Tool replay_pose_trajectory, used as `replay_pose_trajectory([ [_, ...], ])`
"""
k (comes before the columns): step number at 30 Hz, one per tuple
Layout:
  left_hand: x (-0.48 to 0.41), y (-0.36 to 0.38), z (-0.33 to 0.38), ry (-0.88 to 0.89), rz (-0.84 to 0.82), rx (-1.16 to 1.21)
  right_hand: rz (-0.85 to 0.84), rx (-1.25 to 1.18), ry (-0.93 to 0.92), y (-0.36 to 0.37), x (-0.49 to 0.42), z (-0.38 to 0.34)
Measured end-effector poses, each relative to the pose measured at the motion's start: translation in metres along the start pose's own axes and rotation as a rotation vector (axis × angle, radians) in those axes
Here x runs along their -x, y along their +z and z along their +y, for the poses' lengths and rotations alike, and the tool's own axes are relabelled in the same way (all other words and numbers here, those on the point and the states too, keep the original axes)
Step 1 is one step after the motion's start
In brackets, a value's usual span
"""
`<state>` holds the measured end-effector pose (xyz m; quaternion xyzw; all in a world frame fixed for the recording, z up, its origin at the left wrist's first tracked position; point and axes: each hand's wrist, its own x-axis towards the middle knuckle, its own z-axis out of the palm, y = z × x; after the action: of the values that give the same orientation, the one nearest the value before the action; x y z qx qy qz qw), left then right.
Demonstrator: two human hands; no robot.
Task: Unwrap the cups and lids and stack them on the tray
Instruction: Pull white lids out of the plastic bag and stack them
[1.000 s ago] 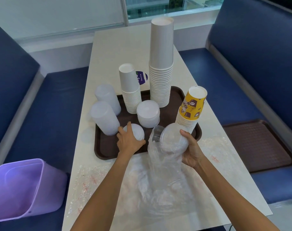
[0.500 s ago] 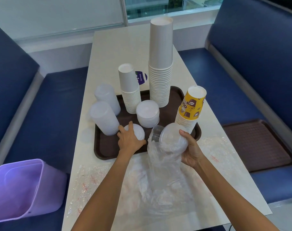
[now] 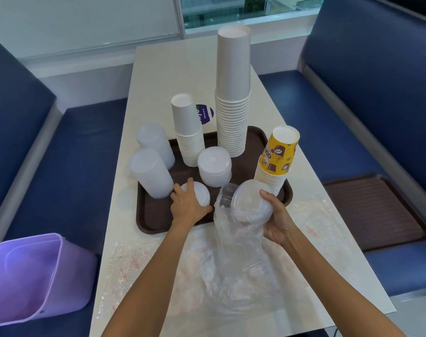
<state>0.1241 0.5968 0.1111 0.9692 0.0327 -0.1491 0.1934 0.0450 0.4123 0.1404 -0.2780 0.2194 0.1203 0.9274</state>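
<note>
Fingers of the left hand [image 3: 186, 206] curl over a low stack of white plastic lids [image 3: 201, 194] on the near side of the dark brown tray [image 3: 153, 222]. The right hand [image 3: 279, 221] clasps a clear-plastic lid stack [image 3: 249, 199], half out of its thin clear wrap [image 3: 234, 239], at the tray's near edge. Light, slippery (flimsy too): best gripped round the rims, I judge.

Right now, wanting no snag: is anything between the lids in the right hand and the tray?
Yes. The plastic wrap hangs round the lower part of the clear lids that the right hand holds, draped over the near edge of the tray. The left hand grips a small lid stack left of them.
</note>
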Motion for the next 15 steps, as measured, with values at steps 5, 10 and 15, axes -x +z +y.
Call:
replay_pose_trajectory([
  [5,0.0,-0.002,-0.002,-0.001,-0.004,0.001,-0.002,-0.005,-0.009,-0.001,0.001,0.0],
  [10,0.002,-0.006,-0.001,0.02,0.001,-0.016,-0.012,0.0,-0.001,-0.001,0.001,0.0],
  [15,-0.001,-0.013,0.001,0.028,-0.018,-0.062,-0.027,0.019,0.016,-0.001,0.005,-0.001],
])
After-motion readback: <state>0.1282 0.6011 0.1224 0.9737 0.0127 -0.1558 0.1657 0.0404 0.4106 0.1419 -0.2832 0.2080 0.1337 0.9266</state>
